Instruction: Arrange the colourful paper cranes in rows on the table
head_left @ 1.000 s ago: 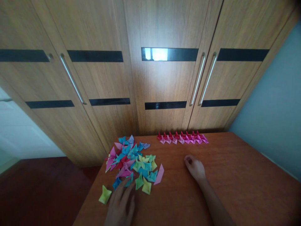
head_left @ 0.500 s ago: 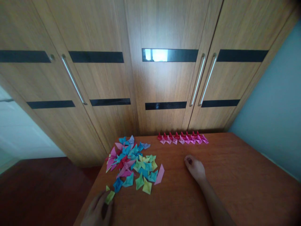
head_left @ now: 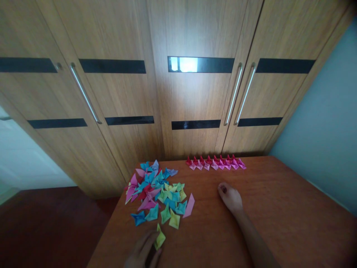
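Note:
Near the front edge of the table, my left hand [head_left: 145,249] grips a yellow folded-paper piece [head_left: 160,238] between thumb and fingers. Just beyond it lie a blue folded piece [head_left: 138,218], a teal one [head_left: 152,213], a green one [head_left: 165,214] and a yellow one [head_left: 174,220]. My right hand [head_left: 230,198] rests on the bare tabletop to the right, fingers curled in; whether anything is inside them is hidden. A flat pink paper parallelogram [head_left: 189,205] lies between the two hands, beside the loose pile.
A pile of colourful folded paper [head_left: 147,186] covers the table's left side. Along the back edge stand red and pink folded pieces [head_left: 214,163] in two rows. Behind the reddish-brown table [head_left: 273,208] rises a wooden wardrobe [head_left: 192,100], with a pale blue wall [head_left: 318,130] at the right.
My left hand has moved right with the yellow folded piece, which now stands more upright. The blue piece near it has turned and shifted slightly. My right hand stays put.

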Available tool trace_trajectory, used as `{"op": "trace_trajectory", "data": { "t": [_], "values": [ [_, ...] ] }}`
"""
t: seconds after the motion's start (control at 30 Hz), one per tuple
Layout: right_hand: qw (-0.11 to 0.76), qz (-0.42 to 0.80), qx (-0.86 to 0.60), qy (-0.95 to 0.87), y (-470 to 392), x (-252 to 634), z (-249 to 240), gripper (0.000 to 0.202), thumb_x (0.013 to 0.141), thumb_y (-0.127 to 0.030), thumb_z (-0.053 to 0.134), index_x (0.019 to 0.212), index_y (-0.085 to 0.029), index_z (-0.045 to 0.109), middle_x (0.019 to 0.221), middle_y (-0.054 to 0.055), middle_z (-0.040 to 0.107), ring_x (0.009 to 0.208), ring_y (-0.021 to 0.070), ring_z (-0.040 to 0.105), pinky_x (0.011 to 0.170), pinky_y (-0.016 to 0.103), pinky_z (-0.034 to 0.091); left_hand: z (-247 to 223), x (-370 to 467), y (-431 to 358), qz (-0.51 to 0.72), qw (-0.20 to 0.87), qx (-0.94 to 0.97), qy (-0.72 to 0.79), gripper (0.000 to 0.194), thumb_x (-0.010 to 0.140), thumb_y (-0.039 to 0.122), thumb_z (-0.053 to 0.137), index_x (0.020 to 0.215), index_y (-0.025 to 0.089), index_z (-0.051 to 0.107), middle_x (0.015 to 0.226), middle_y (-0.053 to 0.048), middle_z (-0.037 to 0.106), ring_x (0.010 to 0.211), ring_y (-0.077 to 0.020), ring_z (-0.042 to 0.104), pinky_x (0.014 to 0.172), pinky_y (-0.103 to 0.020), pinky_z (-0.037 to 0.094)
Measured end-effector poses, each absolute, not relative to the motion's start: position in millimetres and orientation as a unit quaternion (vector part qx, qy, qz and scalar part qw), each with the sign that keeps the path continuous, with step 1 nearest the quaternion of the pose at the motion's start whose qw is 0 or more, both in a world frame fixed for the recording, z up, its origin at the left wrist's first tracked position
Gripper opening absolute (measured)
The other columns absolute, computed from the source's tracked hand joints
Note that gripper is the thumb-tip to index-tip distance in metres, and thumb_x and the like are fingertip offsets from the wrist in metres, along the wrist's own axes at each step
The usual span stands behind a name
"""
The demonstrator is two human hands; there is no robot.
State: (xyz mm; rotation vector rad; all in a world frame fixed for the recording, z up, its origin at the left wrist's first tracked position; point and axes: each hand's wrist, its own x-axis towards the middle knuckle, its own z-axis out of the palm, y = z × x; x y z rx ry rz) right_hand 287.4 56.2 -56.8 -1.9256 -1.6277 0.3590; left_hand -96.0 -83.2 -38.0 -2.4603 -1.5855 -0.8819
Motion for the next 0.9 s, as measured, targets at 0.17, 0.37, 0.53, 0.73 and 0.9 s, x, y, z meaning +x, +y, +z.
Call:
{"op": "trace_trajectory", "data": {
  "t": [0.17, 0.37, 0.53, 0.73, 0.9],
  "values": [
    [0.284, 0.141, -0.738, -0.595, 57, 280, -52, 0.013, 0.08, -0.027, 0.049, 0.079, -0.025, 0.062, 0.073, -0.002, 0.066, 0.066, 0.0141, 0.061, 0.057, 0.021, 0.036, -40, -69, -68, -0.29, 0.022, -0.811, -0.508, 0.029, 0.084, 0.03, 0.055, 0.112, 0.025, 0.06, 0.11, -0.006, 0.067, 0.096, -0.0188, 0.066, 0.083, -0.028, 0.056],
    [0.293, 0.179, -0.705, -0.621, 57, 239, -47, 0.015, 0.08, -0.023, 0.048, 0.08, -0.024, 0.063, 0.077, -0.002, 0.068, 0.069, 0.0136, 0.062, 0.059, 0.021, 0.037, -43, -61, -54, -0.285, -0.001, -0.808, -0.516, 0.03, 0.083, 0.026, 0.056, 0.113, 0.024, 0.06, 0.114, -0.007, 0.065, 0.101, -0.0207, 0.064, 0.085, -0.032, 0.056],
    [0.304, 0.158, -0.687, -0.641, 54, 207, -48, 0.016, 0.081, -0.022, 0.047, 0.08, -0.025, 0.062, 0.08, -0.001, 0.067, 0.072, 0.0142, 0.06, 0.062, 0.021, 0.037, -42, -61, -47, -0.273, -0.014, -0.805, -0.527, 0.036, 0.082, 0.023, 0.055, 0.117, 0.025, 0.058, 0.119, -0.007, 0.062, 0.106, -0.0219, 0.061, 0.088, -0.034, 0.054],
    [0.33, 0.144, -0.67, -0.65, 48, 208, -51, 0.016, 0.081, -0.022, 0.046, 0.08, -0.025, 0.061, 0.079, -0.001, 0.065, 0.075, 0.0141, 0.059, 0.068, 0.021, 0.039, -34, -66, -55, -0.268, -0.016, -0.801, -0.536, 0.039, 0.083, 0.025, 0.054, 0.122, 0.026, 0.054, 0.126, -0.008, 0.056, 0.113, -0.0239, 0.056, 0.092, -0.038, 0.051],
    [0.337, 0.147, -0.67, -0.645, 47, 209, -49, 0.016, 0.08, -0.021, 0.047, 0.08, -0.024, 0.062, 0.08, -0.001, 0.066, 0.076, 0.014, 0.06, 0.069, 0.021, 0.041, -31, -70, -68, -0.278, 0.0, -0.781, -0.559, 0.032, 0.086, 0.032, 0.051, 0.117, 0.025, 0.056, 0.115, -0.009, 0.059, 0.102, -0.0227, 0.062, 0.086, -0.036, 0.055]
  ]
}}
